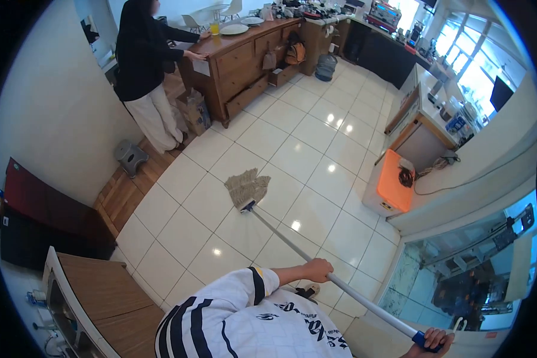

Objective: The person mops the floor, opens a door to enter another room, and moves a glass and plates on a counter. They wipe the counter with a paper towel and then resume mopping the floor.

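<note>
The grey string mop point(247, 186) (blue-clamped, long-handled) lies splayed on white floor tiles point(286, 156).

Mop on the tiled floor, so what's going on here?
The camera wearer is holding a mop by its long handle: the left hand is closed around the shaft partway down, and the right hand grips the blue top end. The mop head lies spread on the white tiles. Beyond, another person in a dark top stands at the wooden sideboard, hands at its top.
</note>
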